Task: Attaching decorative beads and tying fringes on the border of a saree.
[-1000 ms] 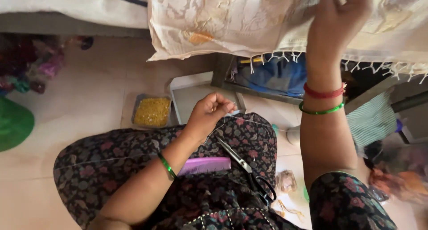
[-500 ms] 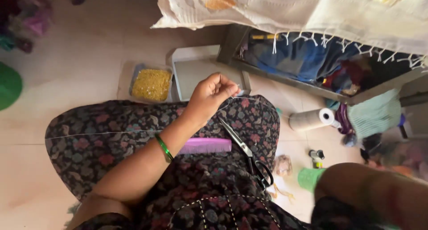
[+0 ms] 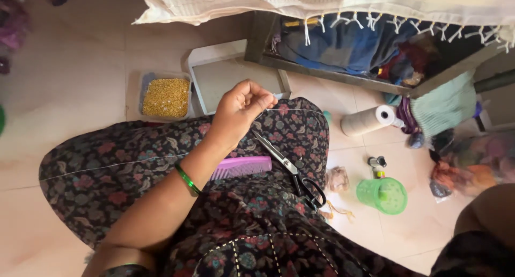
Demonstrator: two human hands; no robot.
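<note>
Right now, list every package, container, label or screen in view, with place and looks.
Clear tub: floor left of white tray, square, filled with yellow beads.
White tray: floor beyond left hand, shallow, rectangular.
Green cup: floor right, translucent.
No labels or screens show.

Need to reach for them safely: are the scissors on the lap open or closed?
Closed. The scissors lie flat on the lap beside the comb, blades together in one line, black handles side by side.
</note>
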